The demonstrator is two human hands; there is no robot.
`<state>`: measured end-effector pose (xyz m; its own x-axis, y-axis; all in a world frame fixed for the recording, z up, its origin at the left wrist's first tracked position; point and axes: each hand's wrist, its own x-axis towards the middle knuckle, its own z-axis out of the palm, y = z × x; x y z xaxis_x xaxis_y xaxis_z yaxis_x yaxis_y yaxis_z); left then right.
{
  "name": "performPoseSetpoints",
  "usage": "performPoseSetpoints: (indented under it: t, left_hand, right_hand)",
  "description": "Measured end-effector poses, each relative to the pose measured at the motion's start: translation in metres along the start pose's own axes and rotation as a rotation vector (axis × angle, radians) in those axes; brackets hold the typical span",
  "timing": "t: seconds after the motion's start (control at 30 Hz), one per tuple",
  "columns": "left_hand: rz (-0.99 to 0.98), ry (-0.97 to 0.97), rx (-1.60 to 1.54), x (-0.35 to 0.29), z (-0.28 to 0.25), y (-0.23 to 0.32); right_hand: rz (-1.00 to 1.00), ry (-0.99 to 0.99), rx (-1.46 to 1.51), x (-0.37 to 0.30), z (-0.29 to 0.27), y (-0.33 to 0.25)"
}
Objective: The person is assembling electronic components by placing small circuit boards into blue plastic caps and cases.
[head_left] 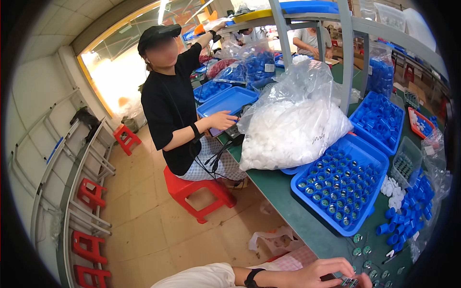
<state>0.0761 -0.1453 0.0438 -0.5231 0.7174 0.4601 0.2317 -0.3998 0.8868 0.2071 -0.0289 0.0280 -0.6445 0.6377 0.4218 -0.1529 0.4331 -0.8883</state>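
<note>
At the bottom edge, my left hand [319, 273] reaches in with a pale sleeve and a dark wristband. Its fingers are curled and pinch small green circuit boards [349, 282]. Only a fingertip of my right hand [365, 281] shows beside these boards; the rest is cut off by the frame. Round green circuit boards [367, 264] with thin wires lie spread on the green table [278, 189] just beyond my hands. Farther up, a blue tray [298, 188] holds rows of blue cups [331, 182] with green boards inside.
A big clear bag of white parts [293, 129] leans beside the tray. Loose blue cups [406, 211], white discs [393, 192] and a clear bin [407, 161] lie right. A person in black [168, 105] sits at the table's left on a red stool [199, 197]. Grey posts [345, 53] rise behind.
</note>
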Motion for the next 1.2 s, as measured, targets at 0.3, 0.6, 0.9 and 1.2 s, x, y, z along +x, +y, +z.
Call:
performPoseSetpoints:
  t: [0.3,0.6,0.9,1.2]
  left_hand:
    - [0.105,0.026,0.037,-0.001,-0.001,-0.004]
    - [0.168,0.095,0.034,-0.004,0.008,-0.002]
    - [0.180,0.164,0.070,-0.007,0.016,0.005]
    - [0.232,0.189,0.075,-0.010,0.022,0.004]
  right_hand:
    - [-0.160,-0.062,-0.173,0.006,-0.001,-0.013]
    - [-0.229,-0.034,-0.164,0.002,-0.003,-0.010]
    - [-0.243,0.034,-0.122,-0.003,-0.001,-0.010]
    - [-0.257,0.114,-0.185,-0.009,0.000,-0.009]
